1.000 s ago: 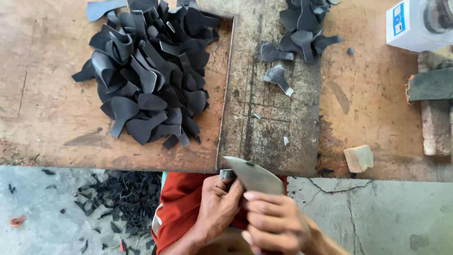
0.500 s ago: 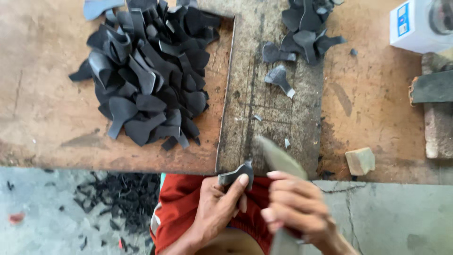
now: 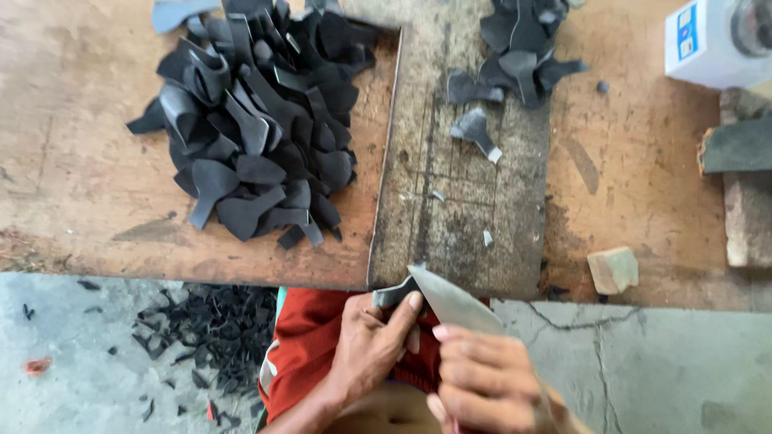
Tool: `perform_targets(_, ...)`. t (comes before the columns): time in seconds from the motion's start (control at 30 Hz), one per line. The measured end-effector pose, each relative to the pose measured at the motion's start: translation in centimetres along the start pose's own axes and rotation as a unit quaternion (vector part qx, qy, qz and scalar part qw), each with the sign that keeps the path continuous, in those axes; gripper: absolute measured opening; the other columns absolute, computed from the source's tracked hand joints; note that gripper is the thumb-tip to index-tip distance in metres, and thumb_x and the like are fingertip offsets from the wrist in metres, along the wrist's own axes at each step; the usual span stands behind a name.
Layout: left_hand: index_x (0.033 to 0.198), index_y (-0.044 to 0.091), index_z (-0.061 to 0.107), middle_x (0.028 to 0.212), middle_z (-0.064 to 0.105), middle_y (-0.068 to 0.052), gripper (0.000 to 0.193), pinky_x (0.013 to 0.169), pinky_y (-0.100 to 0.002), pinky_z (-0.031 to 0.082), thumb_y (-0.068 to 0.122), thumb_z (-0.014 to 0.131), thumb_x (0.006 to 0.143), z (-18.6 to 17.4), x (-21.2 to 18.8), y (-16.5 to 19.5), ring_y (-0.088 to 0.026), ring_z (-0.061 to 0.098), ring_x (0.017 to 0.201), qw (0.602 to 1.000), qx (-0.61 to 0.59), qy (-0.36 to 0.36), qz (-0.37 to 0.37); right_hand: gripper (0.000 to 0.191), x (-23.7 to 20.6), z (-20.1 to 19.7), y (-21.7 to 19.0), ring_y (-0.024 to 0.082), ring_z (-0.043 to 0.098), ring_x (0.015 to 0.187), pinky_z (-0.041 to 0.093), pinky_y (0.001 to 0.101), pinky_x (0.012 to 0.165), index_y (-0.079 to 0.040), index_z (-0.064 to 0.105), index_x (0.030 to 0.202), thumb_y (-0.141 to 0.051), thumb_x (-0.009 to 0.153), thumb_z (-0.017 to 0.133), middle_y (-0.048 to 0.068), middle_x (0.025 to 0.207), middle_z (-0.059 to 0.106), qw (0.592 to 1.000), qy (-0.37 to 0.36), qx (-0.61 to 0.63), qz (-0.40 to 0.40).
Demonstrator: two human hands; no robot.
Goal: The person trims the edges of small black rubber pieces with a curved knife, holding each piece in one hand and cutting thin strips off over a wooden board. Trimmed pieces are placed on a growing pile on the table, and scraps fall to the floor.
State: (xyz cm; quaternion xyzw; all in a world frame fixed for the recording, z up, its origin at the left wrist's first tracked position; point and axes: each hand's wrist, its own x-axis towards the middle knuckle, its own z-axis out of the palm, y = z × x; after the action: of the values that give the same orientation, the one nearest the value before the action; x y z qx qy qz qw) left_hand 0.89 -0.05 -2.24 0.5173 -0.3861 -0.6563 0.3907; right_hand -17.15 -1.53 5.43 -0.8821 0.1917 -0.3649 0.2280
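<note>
- Black leather piece [image 3: 394, 294] pinched in left hand [image 3: 368, 347]; right hand [image 3: 482, 378] clamped on broad knife blade [image 3: 454, 304], apparently trimming its edge.
- Next cut needs blade angled clear of the left fingertips [image 3: 413, 303].

The middle of the dark cutting board [image 3: 462, 209] lies mostly bare, with only small scraps, so a hand could pass there from the lower edge of the frame. To its left, the big heap of black pieces [image 3: 257, 120] blocks the upper left. A smaller pile [image 3: 519, 56] crowds the board's top end. At right, a white box [image 3: 708, 40], a dark block [image 3: 740, 145] and a pale stone [image 3: 613, 269] (low, near the edge) leave open brown table [image 3: 635, 169] between them.
</note>
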Motion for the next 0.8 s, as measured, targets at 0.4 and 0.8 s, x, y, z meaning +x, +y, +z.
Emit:
perform_targets(0.4,0.076,0.005,0.067,0.049,0.057,-0.001,0.044,0.042,-0.025,0.036,0.036,0.055,0.105,-0.9,-0.5,1.7,-0.005,0.047,0.042,0.998,-0.059,-0.012,-0.026,0.015,2.2,-1.6,0.0,0.023,0.069,0.079,0.062,0.0480,0.094,-0.001,0.064,0.076,-0.002,0.080,0.078,0.008,0.078,0.063,0.986,0.046,-0.123,0.106)
perform_targets(0.8,0.074,0.004,0.068,0.049,0.058,-0.001,0.048,0.036,-0.026,0.033,0.040,0.054,0.103,-0.3,0.0,2.2,-0.007,0.044,0.038,0.993,-0.052,-0.016,-0.108,0.019,0.8,1.1,-0.4,0.023,0.070,0.079,0.062,0.0499,0.096,-0.002,0.061,0.076,-0.004,0.084,0.079,0.007,0.080,0.062,0.999,0.041,-0.021,0.017)
